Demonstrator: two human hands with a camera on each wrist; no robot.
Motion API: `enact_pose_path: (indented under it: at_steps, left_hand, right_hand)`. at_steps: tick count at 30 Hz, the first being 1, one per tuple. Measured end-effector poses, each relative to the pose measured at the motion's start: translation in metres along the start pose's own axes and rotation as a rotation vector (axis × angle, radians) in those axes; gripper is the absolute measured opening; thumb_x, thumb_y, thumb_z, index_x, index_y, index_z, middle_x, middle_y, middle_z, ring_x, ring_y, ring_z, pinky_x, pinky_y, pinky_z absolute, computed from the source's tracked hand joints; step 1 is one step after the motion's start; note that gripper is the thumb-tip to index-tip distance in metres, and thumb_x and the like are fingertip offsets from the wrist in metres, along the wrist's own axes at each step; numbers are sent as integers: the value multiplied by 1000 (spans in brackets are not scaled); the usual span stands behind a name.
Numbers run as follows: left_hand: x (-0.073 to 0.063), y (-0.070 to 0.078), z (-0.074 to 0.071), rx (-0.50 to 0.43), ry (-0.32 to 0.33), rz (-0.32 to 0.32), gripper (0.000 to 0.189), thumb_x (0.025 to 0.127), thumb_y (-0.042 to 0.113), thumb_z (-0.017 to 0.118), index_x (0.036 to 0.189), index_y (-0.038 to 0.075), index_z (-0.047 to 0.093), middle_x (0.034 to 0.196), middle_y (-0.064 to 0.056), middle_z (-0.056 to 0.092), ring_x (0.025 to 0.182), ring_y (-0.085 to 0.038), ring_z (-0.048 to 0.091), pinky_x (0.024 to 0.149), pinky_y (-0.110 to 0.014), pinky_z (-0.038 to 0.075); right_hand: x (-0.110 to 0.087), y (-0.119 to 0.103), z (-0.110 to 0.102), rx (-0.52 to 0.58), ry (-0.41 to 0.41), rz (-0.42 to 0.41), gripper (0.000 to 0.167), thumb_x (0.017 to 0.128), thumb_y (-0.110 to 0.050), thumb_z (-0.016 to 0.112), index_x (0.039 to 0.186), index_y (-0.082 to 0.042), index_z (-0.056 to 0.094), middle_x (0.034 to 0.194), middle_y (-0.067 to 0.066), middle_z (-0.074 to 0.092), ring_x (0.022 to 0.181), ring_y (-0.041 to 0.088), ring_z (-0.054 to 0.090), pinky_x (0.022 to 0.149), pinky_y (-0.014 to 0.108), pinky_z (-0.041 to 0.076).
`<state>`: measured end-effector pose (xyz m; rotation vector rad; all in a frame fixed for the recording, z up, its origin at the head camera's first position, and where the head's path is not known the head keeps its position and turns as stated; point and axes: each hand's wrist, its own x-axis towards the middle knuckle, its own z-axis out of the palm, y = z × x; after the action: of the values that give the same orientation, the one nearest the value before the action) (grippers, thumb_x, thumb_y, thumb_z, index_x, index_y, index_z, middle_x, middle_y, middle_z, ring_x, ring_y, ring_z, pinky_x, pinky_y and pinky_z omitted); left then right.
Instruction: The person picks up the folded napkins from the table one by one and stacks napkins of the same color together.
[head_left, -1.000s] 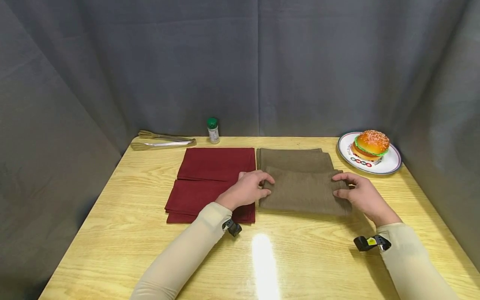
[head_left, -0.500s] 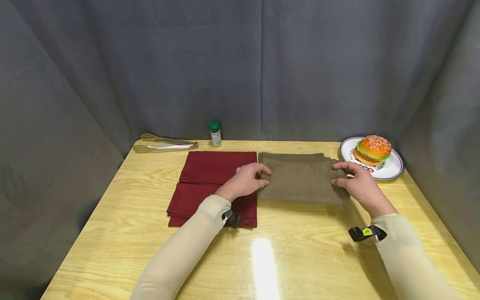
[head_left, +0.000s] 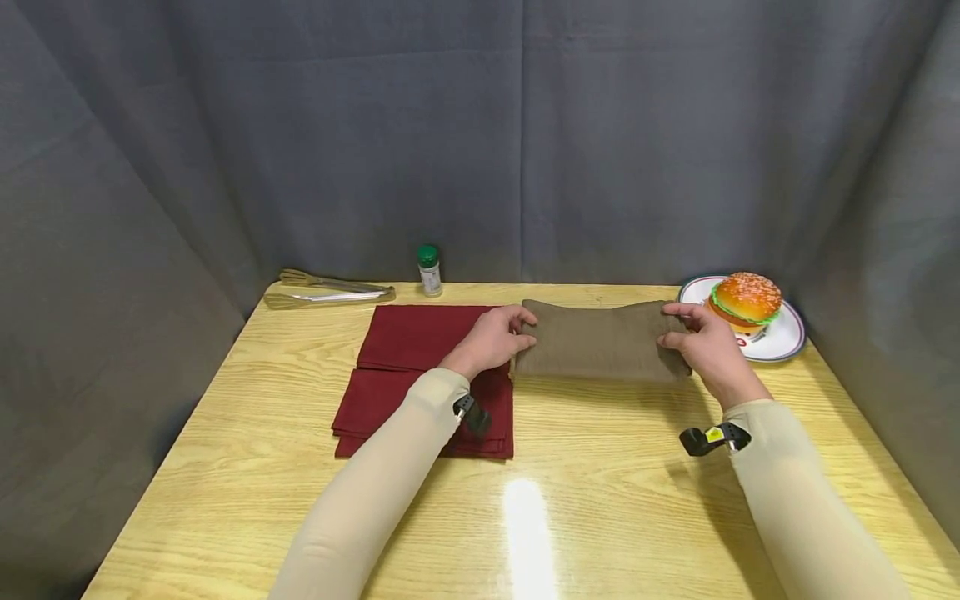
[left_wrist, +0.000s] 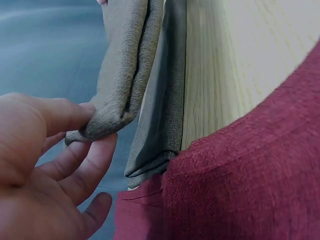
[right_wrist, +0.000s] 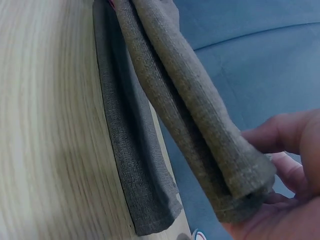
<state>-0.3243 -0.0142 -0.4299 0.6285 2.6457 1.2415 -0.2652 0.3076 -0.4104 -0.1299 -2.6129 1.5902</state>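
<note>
Both my hands hold up a folded brown cloth (head_left: 600,346) by its two ends, raised off the table and slightly sagging along its top edge. My left hand (head_left: 489,340) pinches the left end between thumb and fingers; the right hand (head_left: 708,346) pinches the right end. Beneath it lies another folded brown cloth (left_wrist: 161,120), seen in both wrist views but hidden by the raised one in the head view. Folded dark red cloths (head_left: 423,332) lie to the left, partly under my left hand and forearm.
At the back left lie metal tongs (head_left: 333,292), beside a green-capped shaker (head_left: 430,271). A plate (head_left: 786,340) bearing a toy-like hamburger (head_left: 746,298) stands at the back right, just beyond my right hand. Grey curtains (head_left: 480,150) enclose the wooden table (head_left: 600,483).
Both hands have moved up and away from me with the brown cloth. It now covers the view of the brown cloth behind, which showed one second ago.
</note>
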Motion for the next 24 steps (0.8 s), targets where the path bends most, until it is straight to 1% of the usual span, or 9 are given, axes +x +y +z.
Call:
enact_pose_path:
  at_steps: [5,9,12,15,17,21,24]
  left_hand:
    - [7,1,2,-12,38,-19,26,94,18,68,120,15,65,104,-2,60,93,-18,54,75,-31,44]
    - [14,4,5,-21,58,-25,27,94,17,67,121,12,65,106,-3,61,97,-18,56,81,-33,46]
    - [19,4,7,-29,80,-46,26,95,16,67,120,11,65,105,-3,61,98,-18,56,83,-34,46]
    - [23,1,10,-40,95,-73,26,95,15,66,121,11,65,105,-3,61,96,-18,56,81,-34,47]
    - [25,0,12,-42,93,-90,26,96,14,65,121,11,65,105,-3,60,94,-18,56,80,-33,47]
    - [29,-2,16,-32,85,-98,26,98,14,62,123,10,63,105,-4,59,92,-18,56,77,-32,46]
    - [31,-2,18,-27,89,-110,25,98,14,61,123,10,62,105,-4,59,91,-17,56,76,-32,47]
  right_hand:
    - [11,3,6,19,38,19,56,85,0,66,139,-2,52,127,14,43,105,20,40,79,27,40]
    - [20,5,8,35,48,55,57,86,0,63,141,-4,49,125,14,44,105,20,44,79,26,42]
    - [26,6,10,53,59,71,57,87,1,62,142,-4,48,125,15,45,106,21,44,81,26,43]
    - [31,7,12,59,67,73,57,87,2,61,143,-3,48,126,15,43,109,22,43,84,28,41]
    - [33,8,13,49,72,71,57,87,2,60,143,-3,48,127,16,43,111,24,42,85,30,40]
    - [36,11,14,39,80,71,56,87,2,59,142,-3,48,127,18,44,112,27,42,86,32,39]
    - [39,14,15,41,82,79,55,88,3,59,141,-3,49,129,20,45,114,29,43,89,34,39]
